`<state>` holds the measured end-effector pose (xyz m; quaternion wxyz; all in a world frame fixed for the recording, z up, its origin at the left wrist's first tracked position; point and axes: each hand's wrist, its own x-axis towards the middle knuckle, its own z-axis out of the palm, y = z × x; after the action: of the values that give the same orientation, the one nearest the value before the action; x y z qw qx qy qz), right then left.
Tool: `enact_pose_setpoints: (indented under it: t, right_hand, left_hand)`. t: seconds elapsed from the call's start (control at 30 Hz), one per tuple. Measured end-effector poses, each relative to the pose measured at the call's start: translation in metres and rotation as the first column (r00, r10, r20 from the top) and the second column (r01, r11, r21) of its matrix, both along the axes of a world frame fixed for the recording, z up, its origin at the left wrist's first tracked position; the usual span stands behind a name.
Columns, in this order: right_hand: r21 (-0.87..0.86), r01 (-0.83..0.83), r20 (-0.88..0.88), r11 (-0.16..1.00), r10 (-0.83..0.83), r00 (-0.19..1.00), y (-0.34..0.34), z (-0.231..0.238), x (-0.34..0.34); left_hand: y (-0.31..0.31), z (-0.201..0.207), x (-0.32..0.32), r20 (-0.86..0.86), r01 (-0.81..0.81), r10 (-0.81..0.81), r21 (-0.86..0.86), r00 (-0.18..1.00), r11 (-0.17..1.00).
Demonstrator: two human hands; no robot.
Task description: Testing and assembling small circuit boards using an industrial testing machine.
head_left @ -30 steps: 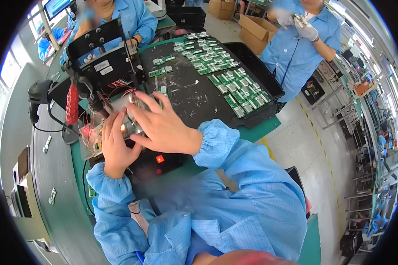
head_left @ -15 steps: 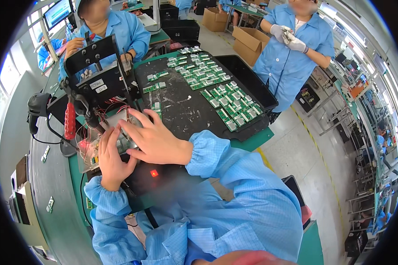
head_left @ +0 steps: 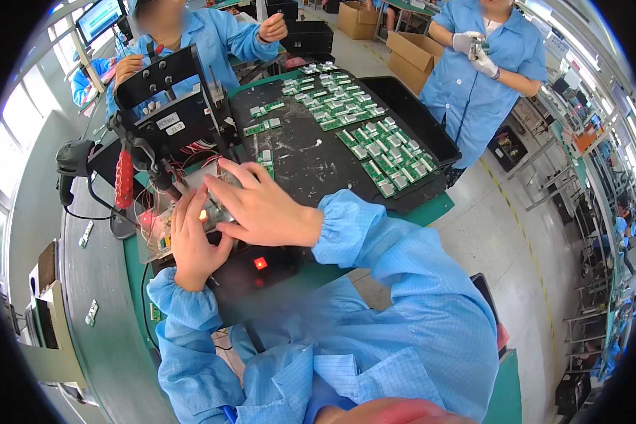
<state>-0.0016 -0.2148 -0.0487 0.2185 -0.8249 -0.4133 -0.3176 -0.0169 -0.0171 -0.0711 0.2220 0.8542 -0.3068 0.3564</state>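
Apparently busy with both hands at a wired bench fixture (head_left: 187, 113), probably at the step of settling or pressing a part into place — judging from the pose alone. Holding the left hand (head_left: 199, 247) half open, with long fingers close together and thumb apart; holding the right hand (head_left: 268, 212) wider, with fingers spread and bent, thumb toward the left one. Gripping nothing visible in either; cannot tell whether pinching or merely touching under the fingertips, nor make out any part hidden there. Find the see-through base (head_left: 161, 237) beneath and just left of the left fingers, with the fixture's black upright panel beyond both hands. For a next move, would call for light, even contact, then lifting both hands well away from the red-handled lever (head_left: 124, 180), left of the left fingertips.

Mind edges there: lever to the left, red wires (head_left: 198, 147) ahead, and a lone green board (head_left: 265, 161) just beyond the right knuckles, on the black mat (head_left: 297, 180). Farther right, see rows of green boards (head_left: 389, 152). For withdrawing, seems roomiest back toward the body — past the small red light (head_left: 261, 263) below the right hand
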Motion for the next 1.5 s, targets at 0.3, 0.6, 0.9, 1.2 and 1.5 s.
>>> enact_pose_setpoints:
  t: [0.3,0.6,0.9,1.2,1.5]
  right_hand:
    - [0.015,-0.014,0.032,1.0,0.013,0.999,0.002,0.0,-0.002]
    - [0.027,-0.011,-0.063,1.0,0.013,0.998,0.004,0.007,-0.007]
    - [-0.026,0.022,-0.024,0.999,-0.023,0.999,0.002,0.004,-0.007]
    - [-0.046,-0.009,-0.008,0.999,0.009,1.0,0.002,0.005,-0.007]
    - [-0.079,-0.028,-0.081,0.997,0.021,0.997,0.001,0.008,-0.009]
  left_hand:
    - [0.0,0.002,-0.002,-0.004,-0.004,0.004,-0.002,1.0,1.0]
    - [0.003,0.003,-0.002,0.008,0.008,-0.008,0.003,1.0,1.0]
    - [0.001,0.001,-0.002,0.02,0.022,-0.021,-0.004,1.0,1.0]
    - [0.003,0.001,-0.002,0.021,0.023,-0.023,0.004,0.999,1.0]
    - [0.002,0.001,0.0,0.02,0.033,-0.033,0.013,0.999,0.999]
